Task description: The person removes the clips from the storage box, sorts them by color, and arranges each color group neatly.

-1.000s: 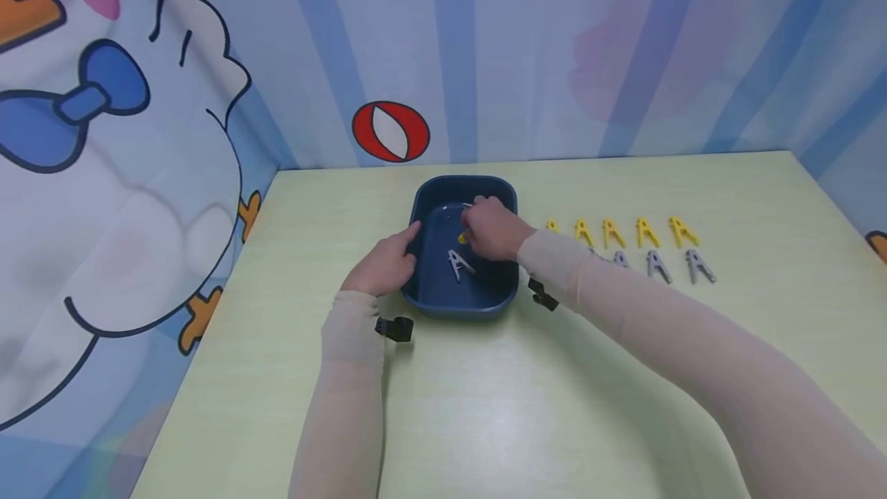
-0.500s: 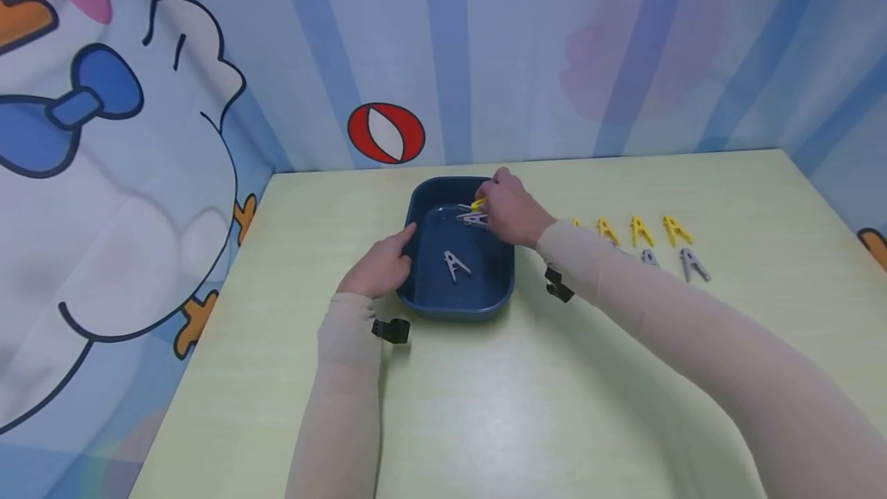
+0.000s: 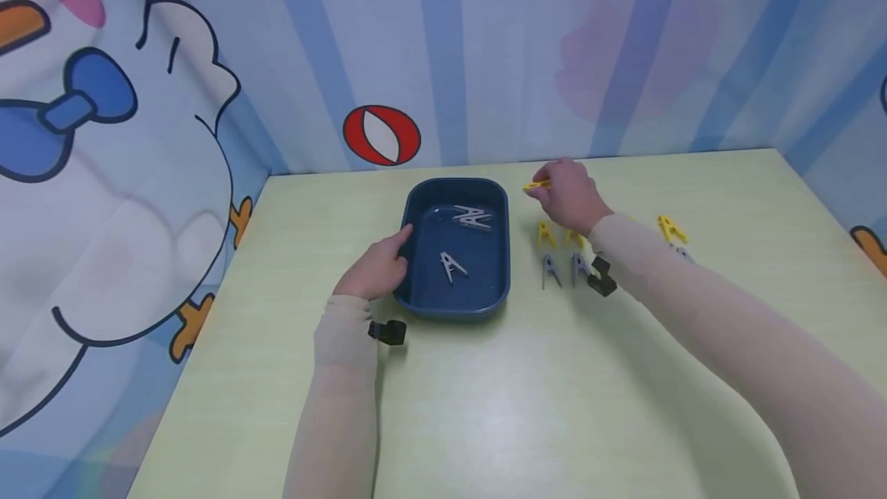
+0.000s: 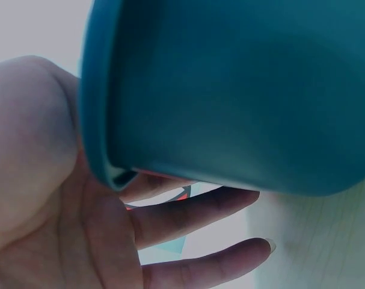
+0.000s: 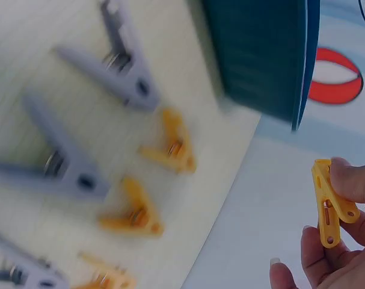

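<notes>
My left hand [image 3: 373,268] grips the left rim of a dark blue plastic bin [image 3: 453,311]. In the left wrist view, the bin's wall [image 4: 242,102] fills much of the picture, and two fingers stretch outside it. My right hand [image 3: 572,195] pinches a yellow clothespin [image 5: 332,208] between thumb and fingers, above the table right of the bin. Three pale clothespins lie inside the bin, one [image 3: 452,266] nearer the front. Below the right hand are a row of yellow clothespins [image 3: 546,234] and a row of grey clothespins [image 3: 550,271], partly hidden by the sleeve.
Everything stands on a pale wooden table [image 3: 430,399]. A printed cloth wall [image 3: 499,45] rises behind its back edge, and cartoon-patterned cloth [image 3: 132,229] runs along the left. Each wrist wears a small black camera.
Out of the bin, my right hand has brought the yellow clothespin up and to the right. The left hand has stayed at the bin's rim. The view has shifted slightly.
</notes>
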### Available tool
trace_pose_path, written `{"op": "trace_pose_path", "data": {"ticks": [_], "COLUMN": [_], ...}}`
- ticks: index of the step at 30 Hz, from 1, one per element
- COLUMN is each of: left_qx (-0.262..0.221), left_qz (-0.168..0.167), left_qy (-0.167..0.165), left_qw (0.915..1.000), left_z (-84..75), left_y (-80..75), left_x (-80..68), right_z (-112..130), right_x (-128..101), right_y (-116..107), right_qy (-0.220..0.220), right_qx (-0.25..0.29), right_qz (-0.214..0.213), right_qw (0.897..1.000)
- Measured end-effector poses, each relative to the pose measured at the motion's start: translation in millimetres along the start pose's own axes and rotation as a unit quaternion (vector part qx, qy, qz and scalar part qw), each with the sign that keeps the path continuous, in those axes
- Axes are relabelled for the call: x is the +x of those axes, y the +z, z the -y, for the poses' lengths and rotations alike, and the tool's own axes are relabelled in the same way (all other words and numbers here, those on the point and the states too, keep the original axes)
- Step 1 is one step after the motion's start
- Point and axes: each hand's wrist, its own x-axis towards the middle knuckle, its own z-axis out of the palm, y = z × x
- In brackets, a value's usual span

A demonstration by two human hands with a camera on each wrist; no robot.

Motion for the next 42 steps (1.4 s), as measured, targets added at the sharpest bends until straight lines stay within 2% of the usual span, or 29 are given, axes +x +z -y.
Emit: {"op": "trace_pose_path", "data": {"ticks": [8, 15, 18, 25, 33, 42], "left_qx": [0.0, -0.006, -0.006, -0.007, -0.009, -0.011], "left_qz": [0.0, 0.0, 0.0, -0.001, 0.005, 0.006], "left_qy": [-0.005, -0.015, -0.014, -0.022, -0.018, -0.016], "left_qw": [1.0, 0.9999, 0.9999, 0.9997, 0.9998, 0.9998], "left_z": [1.1, 0.1, 0.0, -1.8, -2.7, -2.3], "left_y": [0.5, 0.0, 0.3, 0.5, 1.4, -1.2], "left_x": [-0.4, -0.8, -0.6, -1.7, 0.2, -3.3], "right_z": [-46, -96, -113, -145, -170, -184], "right_x": [-12, -31, -38, -46, -54, -60], "right_y": [-29, -49, -55, -62, -65, -62], "right_qy": [0.106, 0.19, 0.213, 0.237, 0.285, 0.286], "right_qx": [0.058, 0.062, 0.066, 0.08, 0.069, 0.023], "right_qz": [-0.027, -0.06, -0.071, -0.103, -0.113, -0.09], "right_qw": [0.992, 0.978, 0.972, 0.963, 0.949, 0.954]}}
